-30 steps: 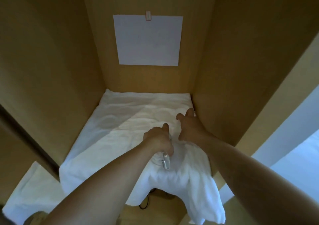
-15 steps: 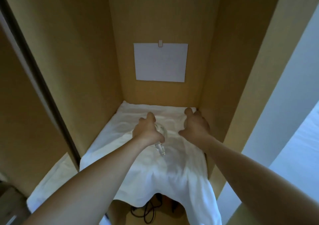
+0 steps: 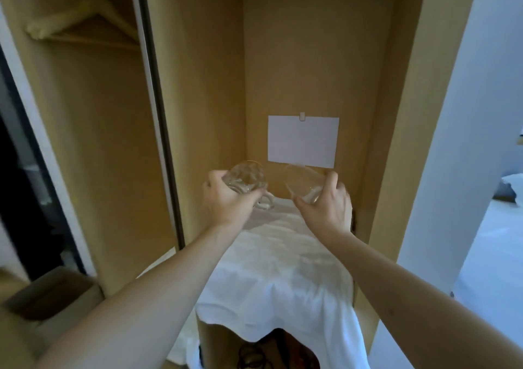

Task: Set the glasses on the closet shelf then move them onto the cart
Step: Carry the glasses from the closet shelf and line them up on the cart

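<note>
A: Where are the glasses sitting right now?

B: Neither is sitting. The left hand (image 3: 226, 201) is gripping the mug (image 3: 247, 183), fingers curled round its body, handle hanging toward the cloth (image 3: 280, 269). The right hand (image 3: 325, 207) is holding the tumbler (image 3: 301, 183), thumb on one side and fingers wrapping the other.

A: Both clear of the shelf?

B: They are appearing to hang above the far end of the cloth, just in front of the paper (image 3: 302, 141) on the back wall. Whether either base is brushing the cloth, I cannot tell.

A: How are they lying in the hands?

B: Both are tipping, mouths pointing up and away toward the back wall, bases toward the palms. So each long axis is running forward from the wrist, not upright.

A: And the cart?

B: It is not showing here. I am judging the shelf step done and the carry starting, so the hands will be needing to draw back out of the closet (image 3: 198, 85), each levelling its own glass.

A: Any risk?

B: The two rims are riding near each other, so a knock is possible while pulling back.
</note>
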`<state>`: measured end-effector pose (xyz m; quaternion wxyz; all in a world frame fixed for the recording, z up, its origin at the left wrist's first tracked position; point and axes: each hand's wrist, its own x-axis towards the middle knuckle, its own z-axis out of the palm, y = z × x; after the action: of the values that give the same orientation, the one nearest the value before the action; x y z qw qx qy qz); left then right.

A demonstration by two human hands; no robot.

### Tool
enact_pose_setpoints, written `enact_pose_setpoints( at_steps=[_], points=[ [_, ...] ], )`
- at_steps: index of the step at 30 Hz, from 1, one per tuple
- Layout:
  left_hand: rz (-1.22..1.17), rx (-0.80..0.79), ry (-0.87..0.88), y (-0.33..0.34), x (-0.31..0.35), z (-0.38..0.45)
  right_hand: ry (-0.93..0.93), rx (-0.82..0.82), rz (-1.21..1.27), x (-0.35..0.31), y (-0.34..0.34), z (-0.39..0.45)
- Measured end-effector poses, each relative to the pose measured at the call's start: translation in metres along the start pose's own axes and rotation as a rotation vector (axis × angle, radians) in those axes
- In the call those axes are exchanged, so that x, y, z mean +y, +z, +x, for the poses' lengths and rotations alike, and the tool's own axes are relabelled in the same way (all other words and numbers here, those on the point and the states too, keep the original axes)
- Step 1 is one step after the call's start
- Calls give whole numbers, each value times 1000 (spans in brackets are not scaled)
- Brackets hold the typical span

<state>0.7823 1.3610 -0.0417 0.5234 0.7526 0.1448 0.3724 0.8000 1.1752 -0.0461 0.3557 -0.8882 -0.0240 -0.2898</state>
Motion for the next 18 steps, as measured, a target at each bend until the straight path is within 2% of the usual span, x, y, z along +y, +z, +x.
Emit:
enact_pose_setpoints(
  at_steps=[4,7,13,18],
  points=[
    [-325,22,-181,-28,13,2,50,12,189,-27,1,-9],
    [-501,-37,-315,-44,21,7,95,2,252,-42,5,-15],
    [-700,-238,-316,-60,19,28,183,29,278,-60,26,-14],
    [-714,-385,-340,-60,10,53,199,120,300,-69,38,-9]
  ],
)
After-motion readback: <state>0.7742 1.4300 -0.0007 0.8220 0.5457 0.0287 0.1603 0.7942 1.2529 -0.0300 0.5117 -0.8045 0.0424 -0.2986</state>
